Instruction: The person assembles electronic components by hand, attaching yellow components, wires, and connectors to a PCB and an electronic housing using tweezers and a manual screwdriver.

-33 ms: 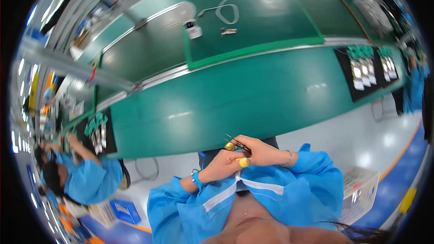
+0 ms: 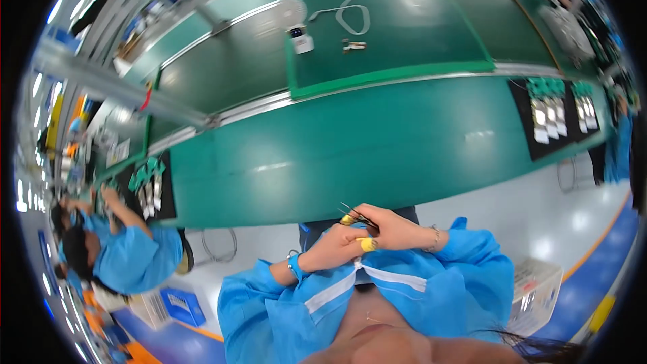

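Observation:
In front of my blue smock, close to the bench's near edge, my hands are together. My right hand (image 2: 393, 228) is closed around dark tweezers (image 2: 364, 220), whose thin tips point up and to the left. My left hand (image 2: 335, 248) rests against it with curled fingers; whether anything is inside them is hidden. Yellow finger covers (image 2: 368, 245) show where the hands meet. A blue band (image 2: 294, 267) circles my left wrist, and a thin bracelet (image 2: 435, 237) my right.
The green bench (image 2: 350, 141) spans ahead, with a raised green mat (image 2: 404, 34) behind it carrying a white cable (image 2: 367, 21) and a small white box (image 2: 302, 42). Black mats (image 2: 528, 121) with several silver-and-green parts lie right and left. A co-worker (image 2: 128, 249) works at left.
The view has shifted slightly, so the bench and its things appear a little farther right. My hands stay together with the tweezers in the right one.

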The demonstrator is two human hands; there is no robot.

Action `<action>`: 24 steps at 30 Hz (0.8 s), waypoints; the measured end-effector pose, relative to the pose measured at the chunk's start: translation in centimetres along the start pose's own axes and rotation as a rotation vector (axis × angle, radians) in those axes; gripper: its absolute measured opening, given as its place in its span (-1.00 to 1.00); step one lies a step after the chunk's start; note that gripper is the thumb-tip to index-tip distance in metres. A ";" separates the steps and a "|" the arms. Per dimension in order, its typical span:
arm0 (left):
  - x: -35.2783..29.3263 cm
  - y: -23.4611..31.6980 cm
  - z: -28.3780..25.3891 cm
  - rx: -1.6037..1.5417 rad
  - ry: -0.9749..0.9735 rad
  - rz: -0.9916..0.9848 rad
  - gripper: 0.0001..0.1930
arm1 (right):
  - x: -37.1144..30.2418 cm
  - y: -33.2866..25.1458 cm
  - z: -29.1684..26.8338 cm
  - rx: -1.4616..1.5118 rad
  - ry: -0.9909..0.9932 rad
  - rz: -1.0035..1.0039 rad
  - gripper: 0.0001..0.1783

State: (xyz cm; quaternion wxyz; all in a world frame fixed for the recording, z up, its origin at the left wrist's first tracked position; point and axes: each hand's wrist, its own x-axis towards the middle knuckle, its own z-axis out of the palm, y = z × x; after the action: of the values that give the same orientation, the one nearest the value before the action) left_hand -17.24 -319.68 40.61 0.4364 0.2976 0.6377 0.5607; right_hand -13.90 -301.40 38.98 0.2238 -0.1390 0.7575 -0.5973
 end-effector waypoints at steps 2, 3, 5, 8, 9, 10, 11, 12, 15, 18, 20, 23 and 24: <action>-1.1 -0.9 -0.1 0.022 -0.019 0.130 -0.67 | 0.0 0.3 0.9 0.000 -0.045 -0.092 -0.51; -1.5 -0.8 0.0 0.018 -0.007 0.175 -0.66 | -0.1 0.0 1.0 0.005 -0.086 -0.027 -0.51; -2.2 -1.2 0.3 -0.036 0.017 0.181 -0.66 | 0.0 -1.2 1.3 0.012 -0.108 -0.049 -0.49; -3.1 -1.1 0.0 -0.102 0.003 0.203 -0.65 | 0.5 -1.7 1.8 0.082 -0.127 -0.017 -0.46; -3.2 -1.1 -0.1 -0.114 -0.017 0.195 -0.65 | 0.6 -1.9 2.0 0.129 -0.105 -0.050 -0.45; -3.4 -1.2 -0.2 -0.126 -0.037 0.186 -0.64 | 0.6 -1.9 2.2 0.177 -0.082 -0.083 -0.44; -3.5 -1.2 -0.2 -0.131 -0.029 0.190 -0.64 | 0.8 -1.1 2.7 0.179 -0.059 -0.164 -0.42; -3.6 -1.2 -0.2 -0.137 -0.045 0.222 -0.65 | 0.7 -0.8 2.9 0.175 -0.068 -0.160 -0.42; -3.9 -2.1 -0.1 -0.139 -0.034 0.267 -0.67 | 0.9 -0.8 3.2 0.136 -0.080 -0.262 -0.35; -4.1 -2.8 -0.2 -0.122 0.016 0.357 -0.67 | 1.4 -1.1 3.5 0.299 -0.205 0.030 -0.30; -4.6 -3.2 -0.6 -0.221 -0.010 0.238 -0.64 | 2.1 -0.3 4.2 0.291 -0.229 0.024 -0.36; -4.6 -3.6 -0.3 -0.237 -0.009 0.272 -0.61 | 2.1 -2.1 3.6 0.047 -0.111 -0.139 -0.38; -4.7 -2.9 -0.5 -0.294 -0.028 0.268 -0.60 | 2.4 -1.3 4.0 0.132 -0.067 -0.236 -0.38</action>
State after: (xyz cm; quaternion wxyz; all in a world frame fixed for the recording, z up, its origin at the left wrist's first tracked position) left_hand -15.30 -324.56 38.81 0.4053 0.3209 0.4975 0.6966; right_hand -13.96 -306.22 39.04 0.1858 -0.2320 0.6872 -0.6629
